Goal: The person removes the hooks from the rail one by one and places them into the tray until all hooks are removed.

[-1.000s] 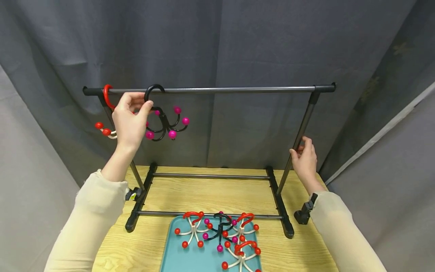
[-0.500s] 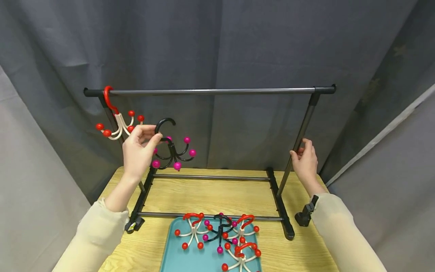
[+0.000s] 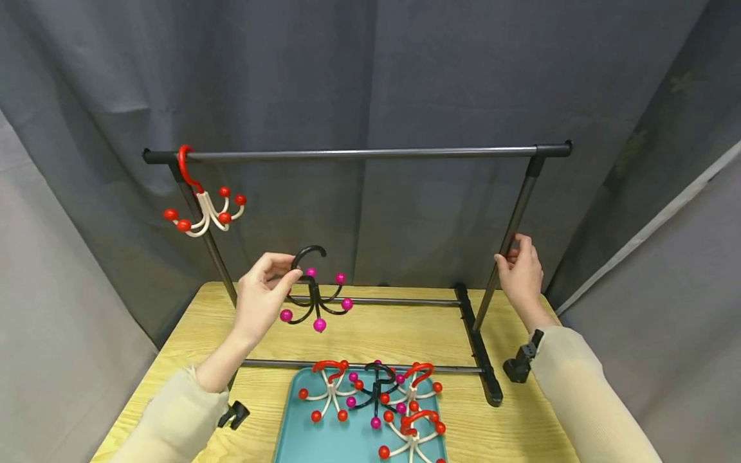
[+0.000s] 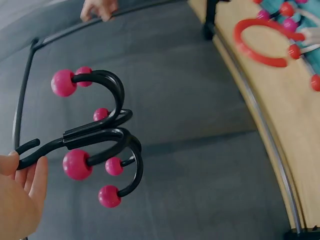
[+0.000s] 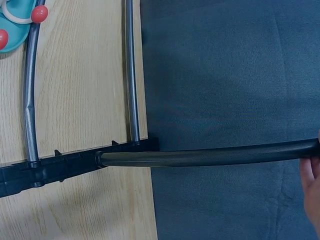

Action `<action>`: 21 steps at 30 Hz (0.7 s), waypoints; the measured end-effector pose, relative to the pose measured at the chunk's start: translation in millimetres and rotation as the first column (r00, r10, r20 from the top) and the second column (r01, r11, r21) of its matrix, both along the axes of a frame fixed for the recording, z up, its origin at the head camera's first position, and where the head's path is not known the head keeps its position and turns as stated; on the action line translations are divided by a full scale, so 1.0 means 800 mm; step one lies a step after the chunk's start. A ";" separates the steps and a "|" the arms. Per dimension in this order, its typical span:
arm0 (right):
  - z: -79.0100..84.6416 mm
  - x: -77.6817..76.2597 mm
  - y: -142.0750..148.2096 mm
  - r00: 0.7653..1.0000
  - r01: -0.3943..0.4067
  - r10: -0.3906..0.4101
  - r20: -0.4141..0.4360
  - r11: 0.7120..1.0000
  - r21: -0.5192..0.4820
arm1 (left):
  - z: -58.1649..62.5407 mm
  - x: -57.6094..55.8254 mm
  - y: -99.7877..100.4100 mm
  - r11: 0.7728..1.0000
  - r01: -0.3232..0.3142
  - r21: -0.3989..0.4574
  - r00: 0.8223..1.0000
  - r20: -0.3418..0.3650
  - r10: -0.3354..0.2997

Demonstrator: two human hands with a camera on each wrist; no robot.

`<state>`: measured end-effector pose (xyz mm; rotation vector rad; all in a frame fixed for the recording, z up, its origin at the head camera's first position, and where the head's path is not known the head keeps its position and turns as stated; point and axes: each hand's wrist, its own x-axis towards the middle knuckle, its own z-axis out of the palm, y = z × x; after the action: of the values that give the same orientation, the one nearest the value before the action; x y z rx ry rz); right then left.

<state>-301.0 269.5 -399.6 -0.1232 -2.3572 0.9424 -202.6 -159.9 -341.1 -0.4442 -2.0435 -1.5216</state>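
Note:
My left hand (image 3: pixel 263 299) pinches a black multi-arm hook hanger (image 3: pixel 315 297) by its curved top hook. Its arms end in magenta balls, and it hangs in the air below the rack's top bar (image 3: pixel 370 154). In the left wrist view the black hook hanger (image 4: pixel 100 135) points away from my thumb and fingertips. My right hand (image 3: pixel 521 276) grips the rack's right upright (image 3: pixel 518 212) partway up; the right wrist view shows only the edge of that hand (image 5: pixel 312 192). A white hook hanger (image 3: pixel 205 215) with red balls and a red hook hangs at the top bar's left end.
A teal tray (image 3: pixel 283 444) at the front of the wooden table (image 3: pixel 197 334) bears several more hook hangers, white-and-red ones (image 3: pixel 330 389) and a black one (image 3: pixel 376 392). The rack's lower rails (image 3: pixel 405 301) and black right foot (image 3: pixel 480 360) stand behind and beside it. Grey curtains surround the table.
My left hand has brought the black hook hanger down and to the right, away from the top bar. The white-and-red hanger at the left is now in full view. My right hand has stayed put.

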 end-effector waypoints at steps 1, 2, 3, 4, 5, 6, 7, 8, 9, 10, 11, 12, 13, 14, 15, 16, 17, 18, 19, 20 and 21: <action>0.000 0.000 0.001 1.000 0.003 -0.003 -0.001 1.000 0.002 | -0.003 0.002 0.003 1.000 0.011 -0.013 1.000 0.011 -0.011; 0.000 0.000 0.002 1.000 0.004 -0.004 -0.003 1.000 0.003 | -0.007 0.005 0.005 0.999 0.022 -0.026 1.000 0.023 -0.021; 0.000 0.000 0.002 1.000 0.005 -0.005 -0.003 1.000 0.004 | -0.010 0.008 0.007 0.999 0.028 -0.042 0.999 0.036 -0.027; -0.001 -0.001 0.003 1.000 0.005 -0.005 -0.003 1.000 0.002 | -0.008 0.015 0.011 0.998 0.031 -0.059 0.998 0.051 -0.028; -0.001 -0.001 0.003 1.000 0.004 -0.004 -0.002 1.000 0.002 | -0.007 0.022 0.014 0.997 0.032 -0.076 0.998 0.065 -0.027; -0.001 -0.001 0.003 1.000 0.003 -0.003 -0.002 1.000 0.002 | -0.005 0.028 0.018 0.996 0.037 -0.085 0.996 0.082 -0.030; -0.001 -0.001 0.003 1.000 0.002 -0.002 -0.003 1.000 -0.001 | -0.005 0.035 0.020 0.995 0.042 -0.092 0.994 0.100 -0.032; -0.002 -0.001 0.003 1.000 0.003 -0.003 -0.005 1.000 -0.006 | -0.005 0.040 0.022 0.994 0.050 -0.095 0.992 0.116 -0.039; -0.002 -0.001 0.003 1.000 0.003 -0.003 -0.006 1.000 -0.006 | -0.005 0.047 0.023 0.994 0.058 -0.097 0.990 0.133 -0.044; -0.002 -0.001 0.002 1.000 -0.001 0.001 -0.006 1.000 -0.007 | -0.007 0.053 0.024 0.993 0.066 -0.096 0.988 0.148 -0.051; -0.003 -0.001 0.002 1.000 -0.005 0.005 -0.006 1.000 -0.004 | -0.013 0.055 0.022 0.993 0.076 -0.093 0.986 0.155 -0.061; -0.003 -0.001 0.002 1.000 -0.008 0.008 -0.004 1.000 -0.003 | -0.021 0.057 0.020 0.993 0.087 -0.085 0.983 0.168 -0.072; -0.004 0.000 0.001 1.000 -0.009 0.009 -0.004 1.000 -0.005 | -0.029 0.058 0.017 0.992 0.100 -0.081 0.980 0.179 -0.085; -0.004 0.000 0.001 1.000 -0.008 0.008 -0.003 1.000 -0.004 | -0.037 0.060 0.015 0.990 0.115 -0.080 0.977 0.188 -0.099; -0.004 0.001 0.001 1.000 -0.008 0.008 0.000 1.000 -0.004 | -0.044 0.062 0.013 0.988 0.127 -0.084 0.975 0.196 -0.109; -0.004 0.002 0.001 1.000 -0.005 0.005 0.001 1.000 -0.007 | -0.051 0.063 0.012 0.986 0.139 -0.088 0.972 0.202 -0.119; -0.004 0.002 0.002 1.000 -0.001 0.001 0.003 1.000 -0.009 | -0.057 0.065 0.012 0.984 0.152 -0.088 0.968 0.216 -0.130; -0.003 0.002 0.002 1.000 0.001 -0.001 0.004 1.000 -0.011 | -0.063 0.067 0.012 0.983 0.163 -0.088 0.962 0.237 -0.138; -0.003 0.002 0.002 1.000 0.001 -0.001 0.004 1.000 -0.011 | -0.067 0.070 0.012 0.981 0.175 -0.087 0.956 0.253 -0.148; -0.002 0.002 0.002 1.000 -0.001 0.001 0.004 1.000 -0.011 | -0.070 0.073 0.013 0.979 0.188 -0.078 0.948 0.275 -0.160; -0.002 0.001 0.002 1.000 -0.005 0.005 0.006 1.000 -0.011 | -0.074 0.076 0.014 0.977 0.200 -0.069 0.939 0.299 -0.171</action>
<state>-300.1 270.8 -401.4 -0.1249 -2.3590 0.9584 -141.8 -148.6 -400.0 -0.4867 -2.3693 -1.6868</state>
